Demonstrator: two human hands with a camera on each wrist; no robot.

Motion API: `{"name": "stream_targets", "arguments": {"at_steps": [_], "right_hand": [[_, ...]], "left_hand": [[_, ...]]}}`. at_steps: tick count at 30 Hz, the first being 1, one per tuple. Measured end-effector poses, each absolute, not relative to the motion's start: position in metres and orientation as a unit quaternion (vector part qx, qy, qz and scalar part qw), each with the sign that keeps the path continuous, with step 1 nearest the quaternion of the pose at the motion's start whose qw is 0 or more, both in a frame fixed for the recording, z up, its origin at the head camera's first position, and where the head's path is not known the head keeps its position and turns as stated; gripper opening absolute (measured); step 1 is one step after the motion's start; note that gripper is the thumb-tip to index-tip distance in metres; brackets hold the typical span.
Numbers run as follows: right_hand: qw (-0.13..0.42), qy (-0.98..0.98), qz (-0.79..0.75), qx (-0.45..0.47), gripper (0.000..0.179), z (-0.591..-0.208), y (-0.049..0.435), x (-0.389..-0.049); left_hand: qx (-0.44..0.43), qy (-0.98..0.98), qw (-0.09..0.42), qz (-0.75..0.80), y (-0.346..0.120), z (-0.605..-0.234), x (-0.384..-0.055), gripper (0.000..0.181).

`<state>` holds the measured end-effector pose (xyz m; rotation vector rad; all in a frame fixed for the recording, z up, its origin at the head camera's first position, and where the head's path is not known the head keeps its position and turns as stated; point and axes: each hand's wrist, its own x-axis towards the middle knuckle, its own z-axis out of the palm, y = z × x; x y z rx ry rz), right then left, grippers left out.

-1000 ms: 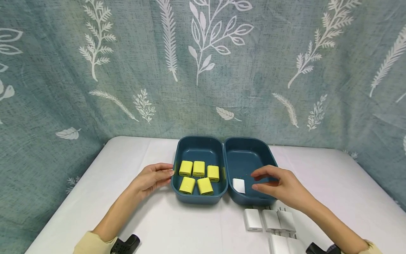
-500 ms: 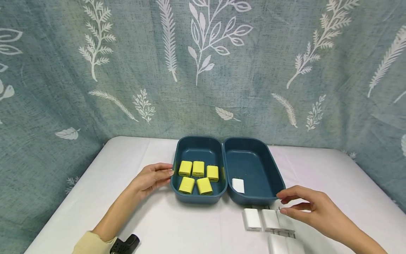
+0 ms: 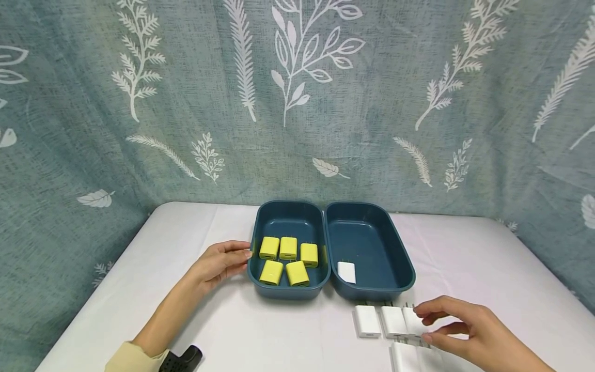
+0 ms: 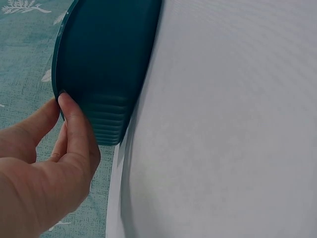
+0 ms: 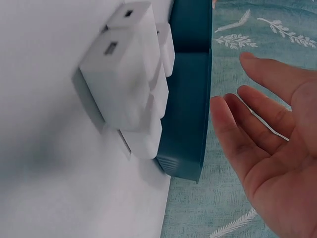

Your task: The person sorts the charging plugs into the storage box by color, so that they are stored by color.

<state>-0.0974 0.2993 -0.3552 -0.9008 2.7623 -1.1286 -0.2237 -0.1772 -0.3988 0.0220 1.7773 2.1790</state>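
My left hand point(image 3: 225, 263) is at the left side of a dark blue plastic bin point(image 3: 290, 293). In the left wrist view its thumb and fingertips pinch the bin's rim. Several yellow charger plugs point(image 3: 271, 273) lie inside. A second blue bin point(image 3: 372, 294) stands right beside it, with one white charger plug point(image 3: 346, 272) near its front left corner. My right hand point(image 3: 469, 328) hovers over the table at the front right, fingers apart, nothing between them. Its fingertips overlap a white charger plug point(image 3: 412, 321) in the head view.
More white charger plugs stand in front of the right bin, including one at the left point(image 3: 368, 321) and a pair nearer me, one of them a white charger plug point(image 3: 405, 357). A patterned green curtain point(image 3: 297, 155) hangs behind the white table point(image 3: 279, 336).
My right hand has come out of the right bin, moving right and toward me to the white charger plugs. The left hand stays at the left bin's rim.
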Motion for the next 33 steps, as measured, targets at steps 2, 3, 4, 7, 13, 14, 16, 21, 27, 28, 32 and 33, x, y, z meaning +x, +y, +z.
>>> {"name": "stream_targets", "arguments": {"at_steps": [2,3,4,7,13,14,16,21,27,28,32,33], "right_hand": [[0.031,0.885,-0.365,-0.289,0.032,-0.358,0.3,-0.096],[0.036,0.884,-0.365,-0.291,0.032,-0.36,0.3,-0.095],[0.045,0.884,-0.365,-0.289,0.03,-0.362,0.301,-0.094],[0.065,0.889,-0.363,-0.272,0.029,-0.366,0.302,-0.091],[0.056,0.893,-0.348,-0.279,0.032,-0.381,0.309,-0.083],[0.041,0.891,-0.342,-0.295,0.033,-0.385,0.31,-0.082],[0.035,0.892,-0.331,-0.305,0.035,-0.39,0.312,-0.081],[0.046,0.9,-0.306,-0.308,0.041,-0.4,0.318,-0.081],[0.047,0.912,-0.28,-0.296,0.051,-0.407,0.32,-0.079],[0.048,0.914,-0.278,-0.293,0.051,-0.407,0.321,-0.079],[0.039,0.923,-0.264,-0.276,0.051,-0.41,0.323,-0.076],[0.039,0.926,-0.261,-0.271,0.051,-0.411,0.323,-0.076]], "left_hand": [[0.008,0.623,0.164,0.764,-0.177,-0.399,-0.224,0.041],[0.008,0.624,0.165,0.764,-0.177,-0.399,-0.224,0.041],[0.008,0.624,0.165,0.764,-0.178,-0.399,-0.224,0.041],[0.008,0.623,0.163,0.765,-0.178,-0.399,-0.224,0.04],[0.009,0.621,0.165,0.766,-0.178,-0.401,-0.224,0.039],[0.009,0.621,0.165,0.767,-0.178,-0.401,-0.224,0.039],[0.009,0.62,0.165,0.767,-0.178,-0.401,-0.224,0.039],[0.012,0.62,0.165,0.767,-0.178,-0.4,-0.224,0.04],[0.01,0.619,0.167,0.767,-0.178,-0.399,-0.224,0.04],[0.01,0.619,0.167,0.767,-0.177,-0.399,-0.224,0.04],[0.01,0.619,0.167,0.767,-0.178,-0.399,-0.224,0.04],[0.01,0.619,0.167,0.767,-0.178,-0.399,-0.224,0.04]]}}
